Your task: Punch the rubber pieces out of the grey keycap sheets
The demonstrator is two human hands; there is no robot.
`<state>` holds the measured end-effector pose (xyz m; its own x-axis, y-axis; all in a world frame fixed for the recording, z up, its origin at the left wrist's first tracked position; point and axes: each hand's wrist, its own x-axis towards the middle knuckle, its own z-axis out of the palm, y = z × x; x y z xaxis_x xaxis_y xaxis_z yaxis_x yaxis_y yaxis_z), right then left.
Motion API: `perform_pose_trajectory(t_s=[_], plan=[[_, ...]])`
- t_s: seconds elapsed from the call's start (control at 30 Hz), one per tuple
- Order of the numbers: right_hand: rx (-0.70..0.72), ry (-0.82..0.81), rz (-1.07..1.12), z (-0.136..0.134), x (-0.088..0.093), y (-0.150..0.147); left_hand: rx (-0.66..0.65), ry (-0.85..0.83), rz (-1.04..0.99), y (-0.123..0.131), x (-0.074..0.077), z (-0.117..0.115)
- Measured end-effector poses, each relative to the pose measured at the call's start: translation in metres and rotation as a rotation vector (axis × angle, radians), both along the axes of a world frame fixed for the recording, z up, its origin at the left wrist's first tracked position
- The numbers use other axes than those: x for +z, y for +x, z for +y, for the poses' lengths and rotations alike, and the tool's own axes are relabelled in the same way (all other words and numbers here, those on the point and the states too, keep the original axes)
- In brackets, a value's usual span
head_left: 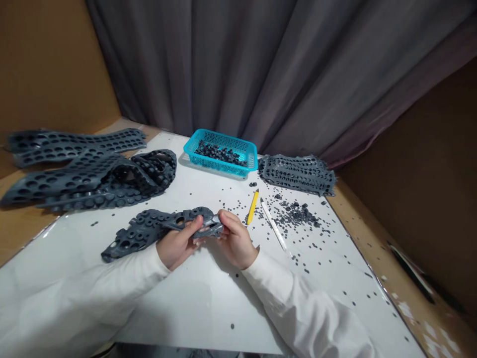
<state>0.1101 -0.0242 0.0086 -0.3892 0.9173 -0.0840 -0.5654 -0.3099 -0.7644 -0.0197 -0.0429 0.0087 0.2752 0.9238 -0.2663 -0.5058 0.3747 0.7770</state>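
Note:
A dark grey moulded rubber sheet (pixel 141 231) with round raised parts and holes lies at an angle over the front of the white table. My left hand (pixel 179 247) is closed on its right part, thumb on top and fingers underneath. At the sheet's right end, my right hand (pixel 237 241) pinches the edge between thumb and fingers. A small pale, shiny spot shows between the two thumbs, and I cannot make out what it is. Much of the gripped end is hidden by my fingers.
A blue basket (pixel 192 155) holding small dark pieces stands at the back. Larger perforated sheets (pixel 85 169) are piled at left; another perforated sheet (pixel 298 174) lies at right. A yellow pen-like tool (pixel 253 207), a white one (pixel 273 223) and scattered dark bits (pixel 300 215) lie right of my hands.

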Motion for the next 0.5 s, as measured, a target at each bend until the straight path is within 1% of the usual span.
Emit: perform_pose_trajectory(t_s=[0.1, 0.37, 0.5], plan=[[-0.008, -0.048, 0.033, 0.0, -0.0019, 0.0005, 0.01, -0.006, 0.003, -0.0004, -0.0029, -0.0002], [0.03, -0.16, 0.156, 0.0044, -0.0073, 0.0023, -0.106, 0.0, -0.018, 0.0012, -0.005, -0.0018], [0.068, -0.195, 0.193, 0.0063, -0.0099, 0.0041, -0.086, -0.015, 0.01, 0.0017, -0.0051, -0.003]])
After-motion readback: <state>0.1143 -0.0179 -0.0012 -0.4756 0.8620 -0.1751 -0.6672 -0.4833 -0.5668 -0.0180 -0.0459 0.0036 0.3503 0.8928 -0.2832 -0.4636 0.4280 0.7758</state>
